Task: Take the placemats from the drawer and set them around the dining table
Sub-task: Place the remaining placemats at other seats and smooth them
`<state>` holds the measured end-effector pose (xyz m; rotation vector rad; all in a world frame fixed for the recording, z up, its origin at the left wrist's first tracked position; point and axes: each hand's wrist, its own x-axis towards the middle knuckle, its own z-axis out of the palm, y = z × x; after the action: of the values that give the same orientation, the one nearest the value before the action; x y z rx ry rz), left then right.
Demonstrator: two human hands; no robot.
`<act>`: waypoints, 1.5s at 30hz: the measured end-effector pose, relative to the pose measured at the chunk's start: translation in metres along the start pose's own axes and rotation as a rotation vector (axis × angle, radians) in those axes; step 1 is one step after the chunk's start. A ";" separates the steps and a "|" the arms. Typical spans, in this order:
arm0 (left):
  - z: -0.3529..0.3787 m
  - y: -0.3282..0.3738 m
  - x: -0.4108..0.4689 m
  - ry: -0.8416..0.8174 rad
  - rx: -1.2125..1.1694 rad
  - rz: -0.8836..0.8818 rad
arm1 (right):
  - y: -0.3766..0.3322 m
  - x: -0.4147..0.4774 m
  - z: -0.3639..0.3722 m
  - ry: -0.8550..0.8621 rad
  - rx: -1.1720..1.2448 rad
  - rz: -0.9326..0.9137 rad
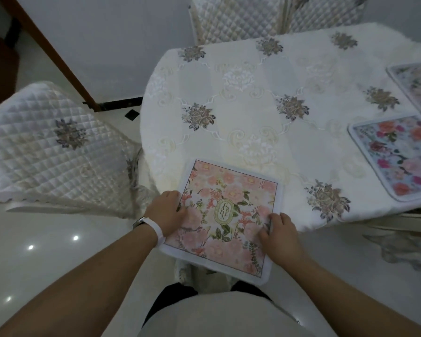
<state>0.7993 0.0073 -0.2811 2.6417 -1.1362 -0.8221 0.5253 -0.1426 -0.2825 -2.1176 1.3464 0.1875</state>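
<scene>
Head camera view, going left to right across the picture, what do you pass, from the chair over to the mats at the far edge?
Quilted chair → left hand → pink placemat → right hand → blue floral placemat, with a paler placemat behind it at the right edge.

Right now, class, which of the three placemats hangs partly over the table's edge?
The pink placemat marked GARDEN, under both hands; the blue floral placemat and the pale placemat lie farther right.
</scene>
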 end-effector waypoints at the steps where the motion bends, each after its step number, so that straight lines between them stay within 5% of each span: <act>1: -0.002 0.000 0.003 -0.013 -0.008 0.020 | -0.004 -0.001 0.002 0.011 0.027 0.033; 15: -0.016 -0.010 0.015 -0.082 -0.516 -0.030 | -0.034 -0.024 0.022 0.319 0.583 0.500; 22: -0.012 -0.017 0.013 -0.139 -0.550 -0.066 | -0.037 -0.029 0.030 0.312 0.696 0.508; 29: -0.010 -0.023 -0.003 -0.053 -0.745 -0.135 | -0.043 -0.017 0.020 0.211 0.684 0.368; 45: -0.032 -0.102 -0.131 0.542 -0.973 -0.587 | -0.176 0.031 0.031 -0.192 0.438 -0.209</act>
<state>0.8063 0.1694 -0.2329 2.0744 0.1940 -0.4658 0.6976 -0.0977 -0.2468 -1.8002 0.9450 0.0059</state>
